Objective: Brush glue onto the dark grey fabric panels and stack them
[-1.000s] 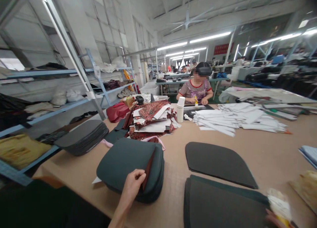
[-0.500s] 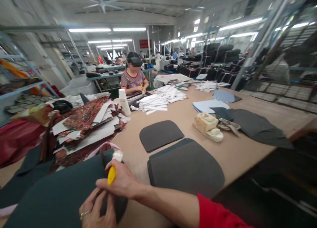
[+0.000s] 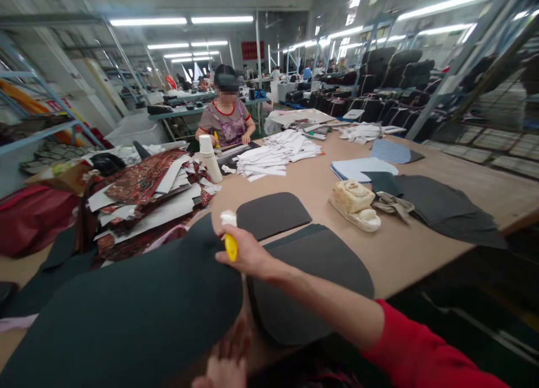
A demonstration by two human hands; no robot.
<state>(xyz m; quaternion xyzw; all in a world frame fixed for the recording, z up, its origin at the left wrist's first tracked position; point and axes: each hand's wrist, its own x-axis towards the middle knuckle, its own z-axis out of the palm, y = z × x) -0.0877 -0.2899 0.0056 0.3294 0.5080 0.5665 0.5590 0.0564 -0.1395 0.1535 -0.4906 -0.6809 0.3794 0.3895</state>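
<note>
A large dark green panel (image 3: 126,309) is lifted close to me and fills the lower left. My right hand (image 3: 248,256) is closed on a yellow-handled brush (image 3: 229,243) with a white tip, and it presses on the panel's upper right edge. My left hand (image 3: 227,363) is at the bottom, at the panel's lower edge, with its fingers reaching up behind the panel and partly hidden by it. Just right of my hands a stack of dark grey panels (image 3: 311,275) lies on the table (image 3: 404,247), with a single grey panel (image 3: 272,213) beyond it.
A pile of red patterned pieces and white card (image 3: 143,191) sits left, with a white bottle (image 3: 209,158) behind it. White strips (image 3: 278,152), a cream sponge-like lump (image 3: 356,205) and grey fabric (image 3: 442,208) lie further along. A person in a striped shirt (image 3: 227,124) works at the far end.
The view has swung from the left shelving towards the right. My right hand with the brush came over to the green panel, and the panel has risen towards me off its stack.
</note>
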